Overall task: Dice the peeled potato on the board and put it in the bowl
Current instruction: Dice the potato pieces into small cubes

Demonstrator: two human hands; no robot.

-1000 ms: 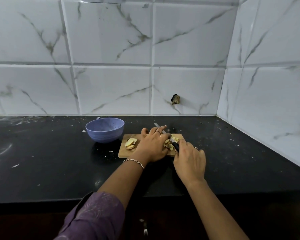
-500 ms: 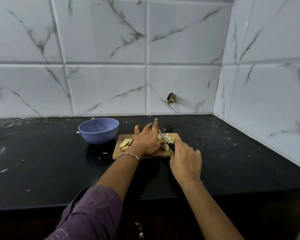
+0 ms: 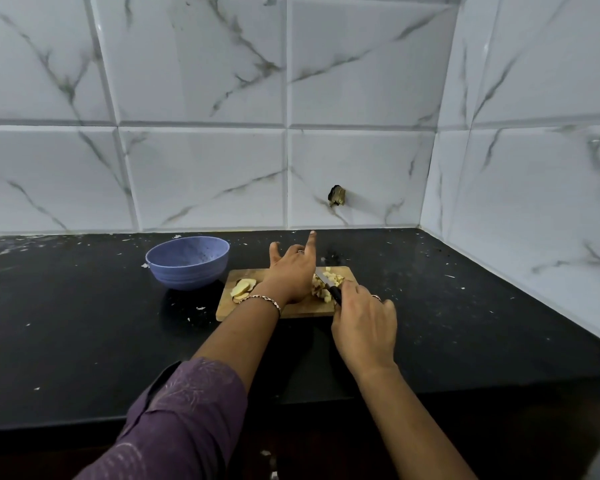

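Pale dice (image 3: pixel 340 278), btwn L hand (image 3: pixel 290 275), R hand (image 3: pixel 364 327)

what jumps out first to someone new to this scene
Two hands meet over a small wooden board on the black counter: the right hand holds a knife among pale potato dice, the left hand has fingers raised. A purple bowl stands just left of the board.

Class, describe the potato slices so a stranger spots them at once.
Find the black counter, then the wooden board right of the blue bowl. The slices lie at the board's left end, nearest the bowl; unlike the cubes by the knife, they are flat, overlapping rounds.
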